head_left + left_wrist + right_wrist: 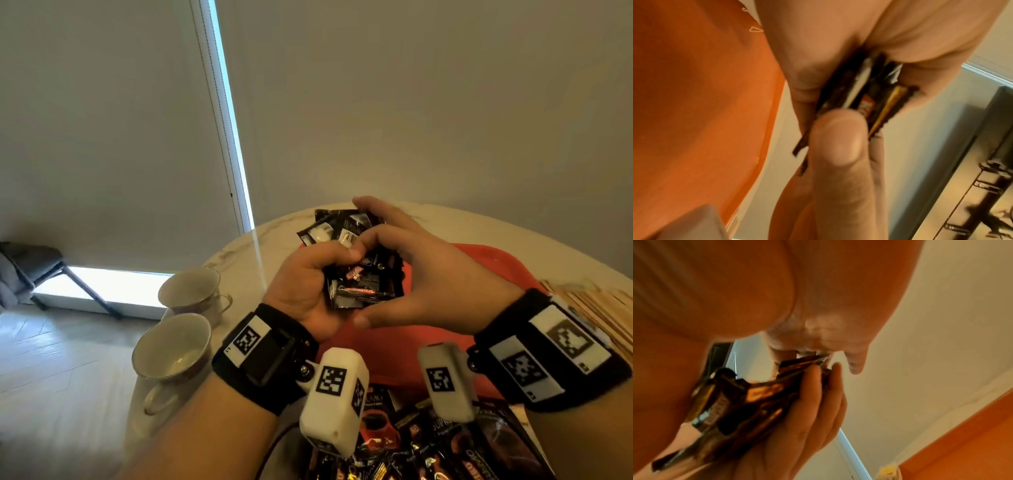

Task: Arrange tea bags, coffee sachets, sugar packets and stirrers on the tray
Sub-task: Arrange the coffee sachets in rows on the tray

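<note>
Both the left hand point(301, 287) and right hand point(421, 274) grip one stack of black coffee sachets point(363, 281), fingers clamped round it. Beneath that grip lies the red tray point(479, 263). More sachets point(428, 445) lie nearer the person; two teacups point(171, 346) stand left.

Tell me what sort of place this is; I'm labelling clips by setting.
Probably a home or hotel room: a round marble-look table beside a blind-covered window, two teacups on the table, and a red tray under both hands gripping sachets.

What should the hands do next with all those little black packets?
Probably lower the bunch of coffee sachets onto the red tray. Both the left hand and right hand grip it just above the tray, which looks bare beneath.
</note>
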{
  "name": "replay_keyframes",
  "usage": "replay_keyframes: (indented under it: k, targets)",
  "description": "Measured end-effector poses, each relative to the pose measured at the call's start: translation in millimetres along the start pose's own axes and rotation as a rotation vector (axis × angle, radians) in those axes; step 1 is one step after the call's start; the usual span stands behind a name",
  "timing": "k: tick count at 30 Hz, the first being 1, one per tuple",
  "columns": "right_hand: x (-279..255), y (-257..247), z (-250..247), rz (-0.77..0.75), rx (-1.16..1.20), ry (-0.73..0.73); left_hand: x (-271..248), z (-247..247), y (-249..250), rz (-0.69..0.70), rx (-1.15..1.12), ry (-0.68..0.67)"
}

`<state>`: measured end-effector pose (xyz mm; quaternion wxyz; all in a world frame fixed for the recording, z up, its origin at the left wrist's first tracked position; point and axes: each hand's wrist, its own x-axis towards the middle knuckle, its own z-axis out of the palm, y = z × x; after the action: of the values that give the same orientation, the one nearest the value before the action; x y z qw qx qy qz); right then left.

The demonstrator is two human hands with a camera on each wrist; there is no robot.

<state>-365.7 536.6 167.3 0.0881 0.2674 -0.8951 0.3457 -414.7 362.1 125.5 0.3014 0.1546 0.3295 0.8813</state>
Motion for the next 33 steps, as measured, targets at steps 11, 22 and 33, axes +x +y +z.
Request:
replay_keyframes:
  k: [11, 22, 33]
  targets:
    - [4, -6, 6, -0.010, -0.092, 0.097, -7, 15, -2, 0.011, 0.065, 0.038]
    - [3, -6, 4, 0.081, 0.049, 0.201, -7, 7, 7, 0.015, 0.200, 0.191]
    - [4, 14, -14, 0.065, 0.160, 0.571, -3, 6, 11, 0.039, 0.215, 0.273]
